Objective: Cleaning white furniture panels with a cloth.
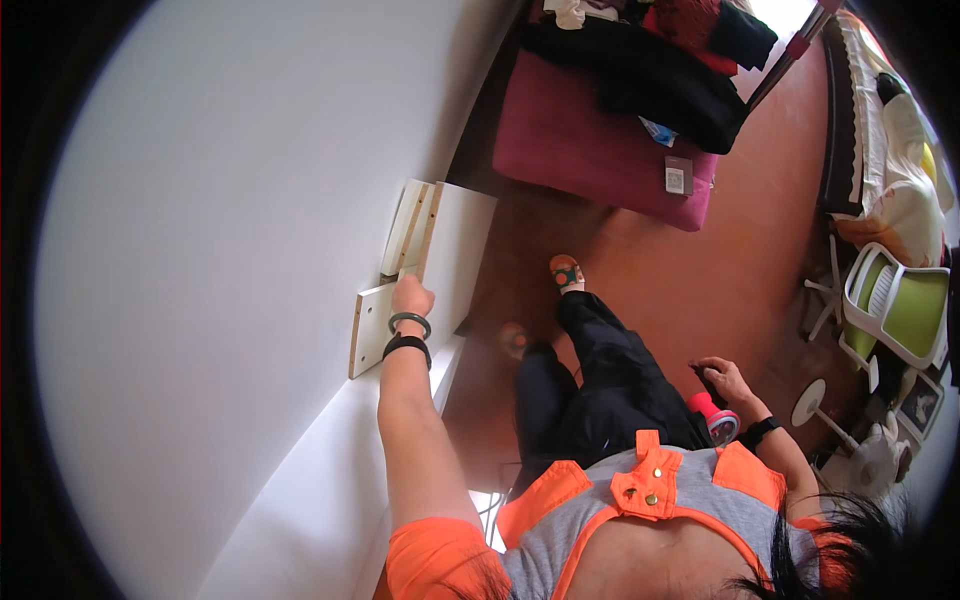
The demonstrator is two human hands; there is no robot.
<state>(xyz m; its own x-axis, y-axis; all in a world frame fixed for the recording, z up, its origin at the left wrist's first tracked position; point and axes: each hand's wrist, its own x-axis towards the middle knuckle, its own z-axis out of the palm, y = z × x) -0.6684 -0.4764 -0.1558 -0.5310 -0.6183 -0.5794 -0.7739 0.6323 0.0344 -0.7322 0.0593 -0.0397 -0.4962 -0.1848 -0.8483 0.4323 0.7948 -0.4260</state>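
Observation:
My left hand [412,296] is closed in a fist at the white boards by the wall, apparently around a board's edge; its fingertips are hidden. A white board with drilled holes [369,330] is beside that wrist. Beyond the fist, a tall white panel [457,229] and narrower white boards [409,225] stand with raw brown edges showing. My right hand [726,379] hangs by my right hip, fingers partly curled. Something dark shows at its fingers, too unclear to name. Just below that hand is a pink-red cylindrical object with a clear end [712,416].
A maroon upholstered bench [555,142] carries dark clothes [645,75] and a small box [679,176]. On the right are a green-and-white swivel chair [892,300], a white stand fan [870,457] and a bed [900,165]. The reddish-brown floor [757,262] lies between.

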